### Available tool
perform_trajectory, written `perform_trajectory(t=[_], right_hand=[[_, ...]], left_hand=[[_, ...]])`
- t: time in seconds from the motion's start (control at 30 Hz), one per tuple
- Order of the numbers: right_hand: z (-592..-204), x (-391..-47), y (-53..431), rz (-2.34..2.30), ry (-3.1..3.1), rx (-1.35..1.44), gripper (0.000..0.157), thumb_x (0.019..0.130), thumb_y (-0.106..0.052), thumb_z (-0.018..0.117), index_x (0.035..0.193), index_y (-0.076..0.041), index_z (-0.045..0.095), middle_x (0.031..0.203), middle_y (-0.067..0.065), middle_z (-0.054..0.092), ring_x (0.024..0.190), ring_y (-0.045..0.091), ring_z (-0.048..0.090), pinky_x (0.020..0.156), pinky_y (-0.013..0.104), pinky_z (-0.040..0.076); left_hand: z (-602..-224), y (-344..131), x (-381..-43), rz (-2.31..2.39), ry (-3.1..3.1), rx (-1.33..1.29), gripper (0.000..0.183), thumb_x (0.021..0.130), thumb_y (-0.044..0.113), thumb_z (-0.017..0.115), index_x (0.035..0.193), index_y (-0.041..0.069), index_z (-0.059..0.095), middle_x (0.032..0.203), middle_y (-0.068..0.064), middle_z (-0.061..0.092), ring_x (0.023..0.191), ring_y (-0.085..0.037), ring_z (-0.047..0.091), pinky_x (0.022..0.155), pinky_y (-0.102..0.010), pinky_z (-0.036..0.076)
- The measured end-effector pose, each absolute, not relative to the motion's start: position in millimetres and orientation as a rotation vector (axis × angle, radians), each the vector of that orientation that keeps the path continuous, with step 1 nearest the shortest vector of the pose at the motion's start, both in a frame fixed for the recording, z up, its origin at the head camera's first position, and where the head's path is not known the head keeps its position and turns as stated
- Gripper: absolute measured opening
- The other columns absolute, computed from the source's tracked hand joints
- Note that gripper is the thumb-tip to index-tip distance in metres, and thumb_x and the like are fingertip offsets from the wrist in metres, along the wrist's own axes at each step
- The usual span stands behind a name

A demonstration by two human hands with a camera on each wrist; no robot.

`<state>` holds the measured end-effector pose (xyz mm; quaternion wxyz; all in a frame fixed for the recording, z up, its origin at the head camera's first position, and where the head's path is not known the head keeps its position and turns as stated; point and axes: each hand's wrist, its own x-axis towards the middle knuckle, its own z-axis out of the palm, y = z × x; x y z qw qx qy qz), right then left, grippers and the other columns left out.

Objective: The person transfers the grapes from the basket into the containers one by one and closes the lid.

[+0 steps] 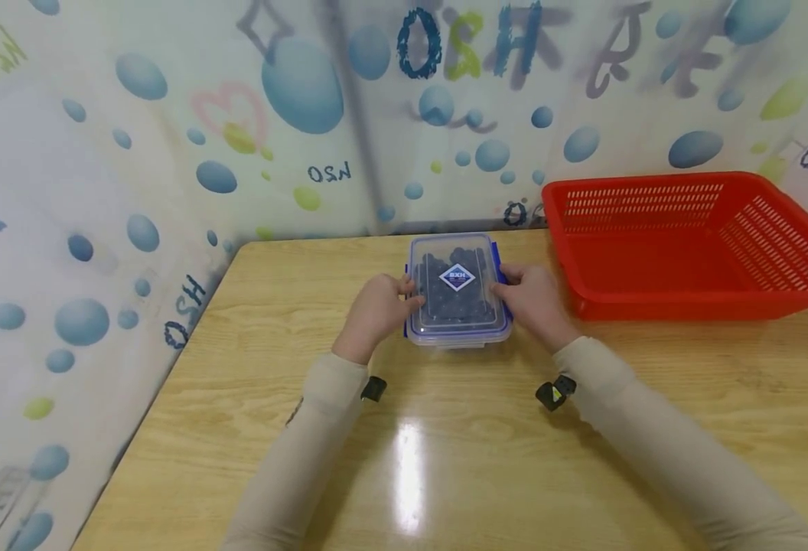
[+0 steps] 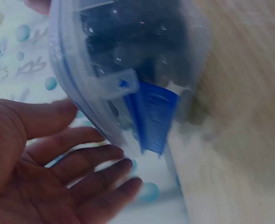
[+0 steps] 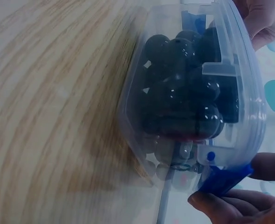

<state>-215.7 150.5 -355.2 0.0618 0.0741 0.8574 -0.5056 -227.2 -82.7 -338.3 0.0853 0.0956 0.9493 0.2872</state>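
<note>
A clear plastic food container point(image 1: 457, 306) with a blue-edged lid and a diamond label is on the table, full of dark glossy round pieces point(image 3: 179, 93) that look like grapes. My left hand point(image 1: 379, 306) is at its left side. In the left wrist view those fingers point(image 2: 91, 158) are spread and nearly straight, tips beside the lid's edge, while a blue latch point(image 2: 156, 116) angles down the container's wall. On the right side my right hand point(image 1: 531, 298) pinches another blue latch point(image 3: 223, 179), which sticks outward between thumb and fingers.
A red plastic basket point(image 1: 693, 306) with slotted walls stands at the right, close to my right hand. Behind the wooden table point(image 1: 273, 306) rises a wall point(image 1: 190, 199) covered in patterned sheeting with blue dots. Small black devices point(image 1: 555, 392) are strapped at both wrists.
</note>
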Motion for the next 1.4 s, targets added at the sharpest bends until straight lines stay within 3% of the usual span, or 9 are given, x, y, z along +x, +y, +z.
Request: perform_trajectory(t=[0.13,0.2,0.3,0.37,0.53,0.63,0.83,1.17,1.4], right_hand=[[-355,-217,153,-1.524,2.602,0.204,0.052,0.098,-0.017,0.061,0.146,-0.003,0.044,0.146,0.016,0.047,0.133,0.032,0.044,0.103,0.044,0.041],[-356,-218,154,-1.518,2.601,0.199,0.051,0.099,-0.016,0.061,0.145,-0.002,0.045,0.145,0.016,0.047,0.133,0.032,0.045,0.103,0.044,0.041],[-357,-217,154,-1.513,2.591,0.212,0.052,0.099,-0.016,0.062,0.145,-0.003,0.044,0.146,0.016,0.047,0.133,0.033,0.044,0.103,0.044,0.041],[-357,-218,154,-1.519,2.586,0.216,0.052,0.099,-0.016,0.062,0.146,-0.003,0.044,0.146,0.016,0.046,0.133,0.033,0.044,0.103,0.043,0.041],[-358,-221,154,-1.527,2.582,0.198,0.052,0.099,-0.016,0.062,0.146,-0.003,0.043,0.146,0.015,0.046,0.132,0.032,0.046,0.102,0.042,0.043],[-359,-223,155,-1.517,2.585,0.187,0.052,0.099,-0.015,0.061,0.146,-0.003,0.043,0.145,0.015,0.047,0.131,0.032,0.047,0.101,0.042,0.044],[-363,-226,156,-1.515,2.586,0.195,0.053,0.099,-0.017,0.061,0.147,-0.005,0.042,0.147,0.015,0.045,0.134,0.032,0.043,0.101,0.043,0.043],[-364,-232,157,-1.502,2.597,0.192,0.053,0.099,-0.018,0.062,0.146,-0.004,0.043,0.147,0.015,0.045,0.133,0.033,0.044,0.101,0.043,0.043],[-363,-234,155,-1.459,2.581,0.146,0.053,0.100,-0.016,0.060,0.147,-0.002,0.041,0.147,0.017,0.044,0.132,0.033,0.045,0.102,0.043,0.043]], left_hand=[[-338,-81,-234,0.849,2.806,0.235,0.043,0.093,0.028,0.070,0.121,-0.004,0.066,0.122,-0.016,0.064,0.101,-0.027,0.062,0.087,-0.040,0.051],[-341,-85,-239,0.924,2.750,0.187,0.039,0.091,0.030,0.072,0.108,-0.005,0.068,0.102,-0.014,0.065,0.082,-0.023,0.057,0.075,-0.038,0.050],[-348,-93,-246,1.057,2.627,0.124,0.036,0.089,0.034,0.075,0.086,0.001,0.064,0.079,-0.006,0.056,0.072,-0.017,0.046,0.069,-0.034,0.044],[-352,-97,-251,1.192,2.503,0.088,0.034,0.088,0.033,0.076,0.080,0.003,0.060,0.075,-0.003,0.052,0.070,-0.015,0.047,0.070,-0.032,0.046],[-359,-103,-259,1.428,2.277,-0.009,0.038,0.087,0.026,0.078,0.105,-0.006,0.067,0.095,-0.011,0.070,0.091,-0.020,0.065,0.094,-0.037,0.049],[-361,-104,-261,1.427,2.265,-0.029,0.049,0.087,0.027,0.078,0.116,-0.009,0.064,0.101,-0.015,0.071,0.098,-0.026,0.066,0.097,-0.039,0.048],[-362,-101,-260,1.446,2.303,-0.027,0.052,0.087,0.026,0.078,0.120,-0.010,0.060,0.102,-0.017,0.070,0.098,-0.028,0.066,0.097,-0.042,0.047],[-362,-80,-248,1.463,2.590,-0.011,0.033,0.090,0.013,0.072,0.112,-0.010,0.065,0.092,-0.015,0.068,0.077,-0.021,0.064,0.069,-0.034,0.055],[-361,-74,-244,1.289,2.768,0.007,0.017,0.089,0.010,0.068,0.093,-0.007,0.071,0.077,-0.010,0.065,0.064,-0.018,0.057,0.053,-0.027,0.047]])
